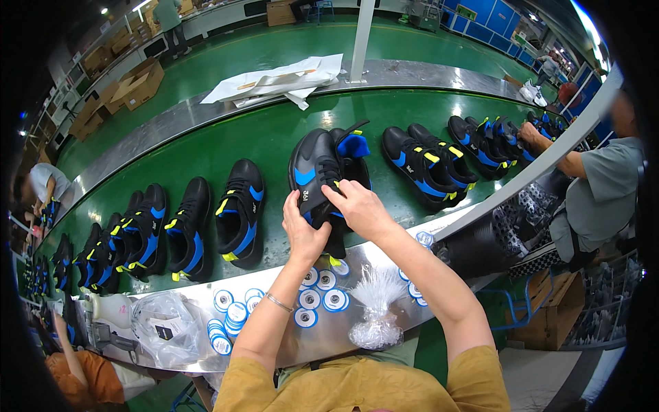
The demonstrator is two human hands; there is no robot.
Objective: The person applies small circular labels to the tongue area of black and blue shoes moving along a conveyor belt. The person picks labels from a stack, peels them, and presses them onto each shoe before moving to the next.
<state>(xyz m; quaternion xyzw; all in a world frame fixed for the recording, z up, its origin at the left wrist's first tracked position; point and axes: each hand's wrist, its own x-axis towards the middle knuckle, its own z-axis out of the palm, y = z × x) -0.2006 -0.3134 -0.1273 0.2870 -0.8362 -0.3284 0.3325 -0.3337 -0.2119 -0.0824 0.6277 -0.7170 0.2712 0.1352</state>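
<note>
A black shoe with blue and yellow trim [314, 173] stands tilted on the green conveyor belt [268, 134] straight ahead. My left hand [302, 233] grips its lower side near the sole. My right hand [360, 206] pinches at its laces and tongue area. A second black shoe with a blue tongue [353, 147] leans right behind it. Round white and blue tags [317, 295] lie scattered on the steel ledge [199, 302] under my forearms, beside a clear bag of thin plastic ties [376, 309].
More black-blue-yellow shoes line the belt: one [240, 209] and others [147, 230] to the left, pairs [422, 165] to the right. A person in grey [594, 192] works at the right; another in orange [82, 374] at lower left. A plastic bag [165, 326] lies on the ledge. White sheets [281, 79] lie beyond.
</note>
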